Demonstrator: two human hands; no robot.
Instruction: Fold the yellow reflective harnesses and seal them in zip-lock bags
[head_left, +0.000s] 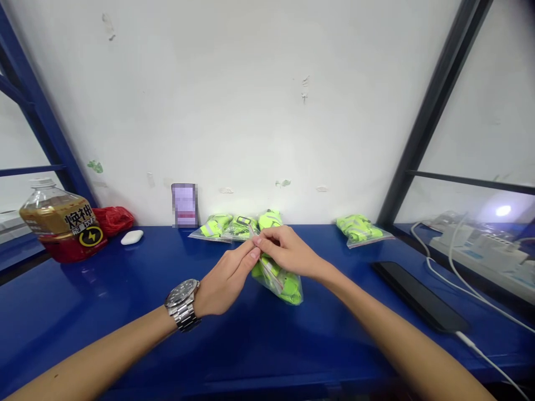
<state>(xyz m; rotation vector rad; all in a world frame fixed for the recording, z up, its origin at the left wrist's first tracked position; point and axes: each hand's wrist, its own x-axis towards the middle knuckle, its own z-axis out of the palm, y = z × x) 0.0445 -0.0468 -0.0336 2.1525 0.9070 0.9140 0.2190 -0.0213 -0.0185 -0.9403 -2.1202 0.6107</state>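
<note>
A clear plastic zip bag (288, 287) with folded neon-yellow fabric inside is held up over the blue tabletop, tilted with its lower end toward me. My left hand (223, 278), a metal watch on its wrist, pinches the bag's upper edge. Right beside it my right hand (288, 250) grips the same edge, fingertips meeting the left ones. Part of the bag is hidden behind my fingers. Just behind my hands, several similar bags of neon fabric (215, 225) lie against the wall.
Another bagged neon bundle (357, 227) lies back right. A black phone (420, 295) with a white cable is at the right, near a power strip (480, 242). On the left stand a large drink bottle (62, 223), a red plastic bag (115, 220), a white case (132, 237) and an upright phone (184, 206).
</note>
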